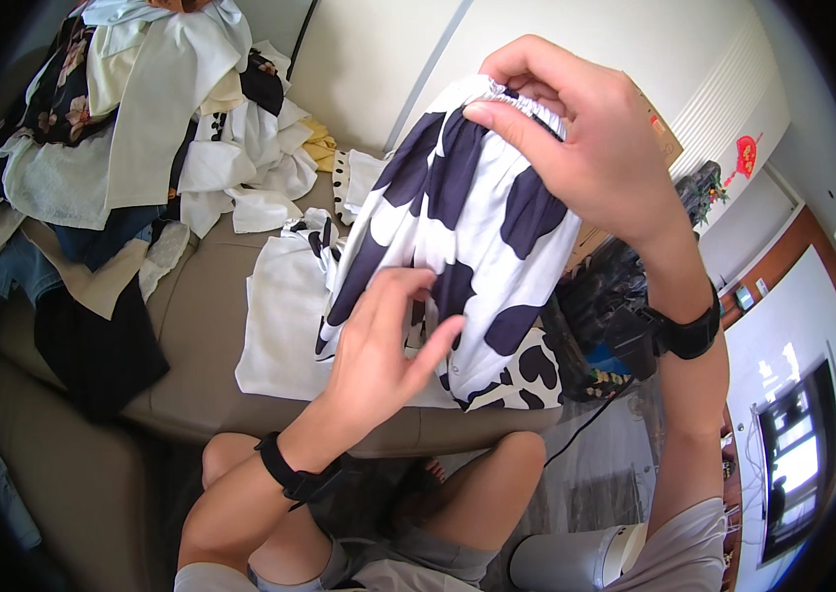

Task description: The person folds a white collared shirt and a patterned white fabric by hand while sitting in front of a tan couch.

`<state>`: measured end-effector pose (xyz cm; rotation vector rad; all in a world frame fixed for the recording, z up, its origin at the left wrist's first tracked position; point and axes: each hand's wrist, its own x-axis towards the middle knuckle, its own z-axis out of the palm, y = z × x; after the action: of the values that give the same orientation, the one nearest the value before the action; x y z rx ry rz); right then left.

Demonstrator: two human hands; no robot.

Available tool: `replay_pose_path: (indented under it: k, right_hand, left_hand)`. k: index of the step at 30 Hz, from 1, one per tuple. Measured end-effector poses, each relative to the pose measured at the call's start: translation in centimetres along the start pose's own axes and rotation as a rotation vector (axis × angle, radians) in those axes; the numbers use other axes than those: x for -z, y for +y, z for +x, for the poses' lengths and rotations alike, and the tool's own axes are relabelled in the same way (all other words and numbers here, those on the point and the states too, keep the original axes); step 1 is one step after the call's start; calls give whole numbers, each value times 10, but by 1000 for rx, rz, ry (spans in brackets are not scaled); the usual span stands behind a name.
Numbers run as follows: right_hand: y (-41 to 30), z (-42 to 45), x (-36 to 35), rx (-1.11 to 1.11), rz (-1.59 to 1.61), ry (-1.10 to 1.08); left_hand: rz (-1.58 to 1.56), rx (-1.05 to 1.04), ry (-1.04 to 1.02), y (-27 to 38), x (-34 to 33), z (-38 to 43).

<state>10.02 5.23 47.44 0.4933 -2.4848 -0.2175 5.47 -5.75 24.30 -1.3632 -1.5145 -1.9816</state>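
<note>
A pair of white shorts or pants with dark cow-print patches [455, 200] hangs from my right hand [573, 118], which pinches its gathered elastic waistband between thumb and fingers. My left hand [388, 333] is in front of the lower part of the garment, thumb and fingers apart; whether it touches the fabric is hard to tell. Beneath lies a white cloth garment [277, 318] spread on the brown sofa seat [196, 311]. Another cow-print fabric [533, 370] rests on the seat's right end, partly behind the hanging garment.
A large heap of clothes [166, 126] covers the sofa's left side, with a black garment [100, 355] at its front. To the right are dark plastic bags [596, 288] and a black cable [588, 425]. A grey cylindrical bin [570, 559] stands beside my leg.
</note>
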Motion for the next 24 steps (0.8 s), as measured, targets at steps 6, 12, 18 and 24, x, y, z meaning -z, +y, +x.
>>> replay_pose_path:
  k: [6, 12, 18, 24]
  right_hand:
    - [10, 1, -10, -48, 20, 83]
    - [35, -1, 10, -271, 8, 234]
    - [48, -5, 41, -293, 285, 467]
    - [56, -9, 83, -61, -43, 550]
  left_hand:
    - [-68, 224, 17, -34, -3, -5]
    - [-689, 496, -69, -25, 7, 2]
    - [-582, 394, -668, -7, -13, -24]
    - [-395, 562, -701, -4, -38, -51]
